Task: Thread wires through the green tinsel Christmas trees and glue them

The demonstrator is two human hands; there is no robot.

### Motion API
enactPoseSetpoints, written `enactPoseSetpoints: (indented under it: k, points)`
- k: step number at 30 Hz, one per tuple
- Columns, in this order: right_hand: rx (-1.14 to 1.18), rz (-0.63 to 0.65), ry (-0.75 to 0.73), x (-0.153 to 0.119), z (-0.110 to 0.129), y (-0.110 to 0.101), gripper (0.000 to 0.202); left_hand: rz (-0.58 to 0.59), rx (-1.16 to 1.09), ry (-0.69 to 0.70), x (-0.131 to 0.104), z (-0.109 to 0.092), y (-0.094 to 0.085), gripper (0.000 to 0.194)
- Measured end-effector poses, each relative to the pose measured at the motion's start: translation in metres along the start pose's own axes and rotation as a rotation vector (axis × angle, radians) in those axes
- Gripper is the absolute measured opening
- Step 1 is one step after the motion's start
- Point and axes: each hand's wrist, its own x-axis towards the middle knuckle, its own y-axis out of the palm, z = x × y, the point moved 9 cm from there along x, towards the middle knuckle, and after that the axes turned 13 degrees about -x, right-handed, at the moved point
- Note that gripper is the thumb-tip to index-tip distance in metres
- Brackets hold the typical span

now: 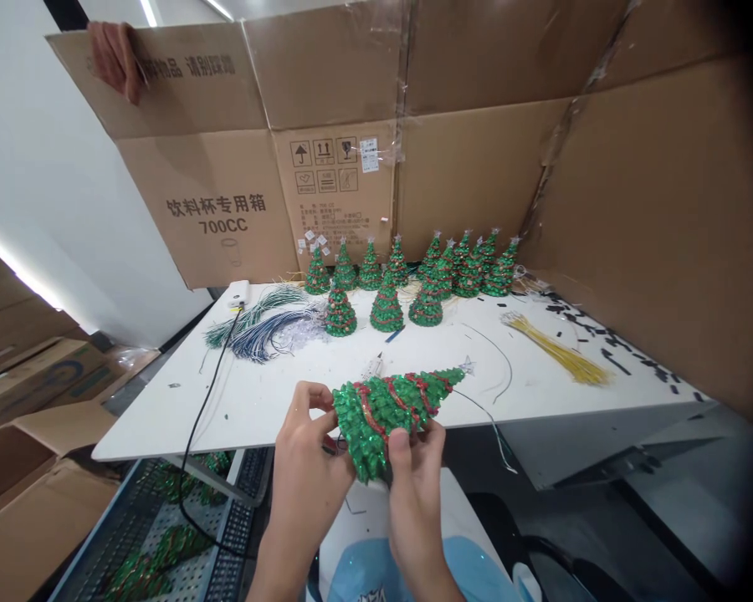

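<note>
The left hand (310, 451) is gripping a glittery Christmas tree (382, 410) at its wide left end while the right hand (417, 493) is clasping its near side, long axis pointing right.

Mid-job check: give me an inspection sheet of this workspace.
Surface: white table, littered in places.
Job's things: held tree on its side, tip rightward; standing trees behind.
Clutter: yellow wires and black pieces, right; blue wires and green wires, left.
Hands: right hand grips held tree; left hand at its base.
Cables: black cable from white device over table edge.
Surroundings: cardboard panels behind and right; blue crate below left.
</note>
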Motion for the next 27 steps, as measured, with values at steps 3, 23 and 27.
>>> enactPoseSetpoints:
  k: [3, 23, 27]
  points:
    - [0.032, 0.001, 0.024, 0.0, -0.001, 0.001, 0.069, -0.006, 0.002, -0.013, 0.001, 0.006, 0.0, 0.018]
    - [0.052, 0.013, 0.071, -0.002, 0.007, 0.002, 0.07, 0.072, -0.099, 0.036, 0.009, 0.007, 0.004, 0.023]
    - [0.085, 0.002, 0.082, -0.003, 0.008, 0.006, 0.078, 0.062, -0.077, 0.091, 0.009, 0.002, 0.001, 0.021]
